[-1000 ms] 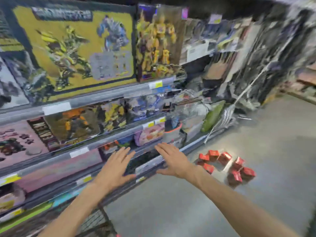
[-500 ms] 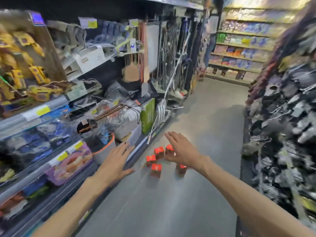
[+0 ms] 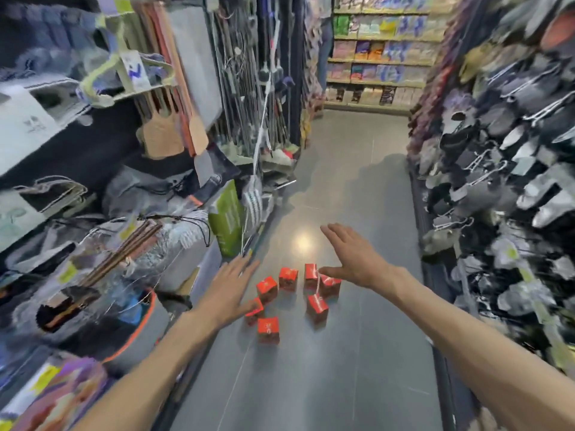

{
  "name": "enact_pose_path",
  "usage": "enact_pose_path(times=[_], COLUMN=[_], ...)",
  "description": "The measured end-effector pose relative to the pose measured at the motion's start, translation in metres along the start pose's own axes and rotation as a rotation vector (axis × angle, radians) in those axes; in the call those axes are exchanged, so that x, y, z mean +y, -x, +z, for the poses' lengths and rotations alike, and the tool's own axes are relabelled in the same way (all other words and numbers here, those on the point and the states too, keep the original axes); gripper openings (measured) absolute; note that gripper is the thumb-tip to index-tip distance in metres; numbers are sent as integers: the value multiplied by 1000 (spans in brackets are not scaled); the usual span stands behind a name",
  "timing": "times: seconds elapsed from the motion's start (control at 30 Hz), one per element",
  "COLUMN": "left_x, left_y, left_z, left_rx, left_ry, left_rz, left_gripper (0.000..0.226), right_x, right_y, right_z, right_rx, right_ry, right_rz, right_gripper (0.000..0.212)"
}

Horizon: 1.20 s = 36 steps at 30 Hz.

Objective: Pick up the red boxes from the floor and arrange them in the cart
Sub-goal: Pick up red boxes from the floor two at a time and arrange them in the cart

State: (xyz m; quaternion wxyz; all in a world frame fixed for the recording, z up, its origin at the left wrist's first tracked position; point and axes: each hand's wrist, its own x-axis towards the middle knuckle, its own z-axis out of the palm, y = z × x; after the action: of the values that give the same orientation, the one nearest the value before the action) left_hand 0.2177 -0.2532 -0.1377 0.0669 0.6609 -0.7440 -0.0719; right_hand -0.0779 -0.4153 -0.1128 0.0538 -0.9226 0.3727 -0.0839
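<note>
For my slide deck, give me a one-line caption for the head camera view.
Both open hands, left and right, reach toward small red cardboard boxes scattered on the grey shop-aisle floor.

Up and to the left of the left hand, a white bag on the shelf bears a grey trefoil logo; its lettering is too blurred to read. Print on the red boxes and shelf tags is illegible.

Shop aisle, red boxes on grey floor; both hands spread — empty
</note>
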Motion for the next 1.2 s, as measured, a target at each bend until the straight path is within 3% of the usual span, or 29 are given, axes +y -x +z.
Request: enact_pose_path(times=[0.37, 0.7, 0.97, 1.2], left_x=[-61, -101, -141, -190], left_y=[-149, -237, -272, -290], left_z=[33, 114, 243, 438], left_rx=[-95, -104, -178, -310], left_ry=[4, 131, 181, 234], left_rz=[4, -257, -438, -438], left_gripper=[96, 96, 91, 109], right_x=[107, 216, 266, 292], right_y=[-123, -254, -310, -295], right_z=[50, 143, 268, 455], right_rx=[-70, -240, -326, -427], right_ry=[12, -58, -159, -226], right_rz=[-4, -193, -125, 21], right_gripper=[97, 92, 86, 88])
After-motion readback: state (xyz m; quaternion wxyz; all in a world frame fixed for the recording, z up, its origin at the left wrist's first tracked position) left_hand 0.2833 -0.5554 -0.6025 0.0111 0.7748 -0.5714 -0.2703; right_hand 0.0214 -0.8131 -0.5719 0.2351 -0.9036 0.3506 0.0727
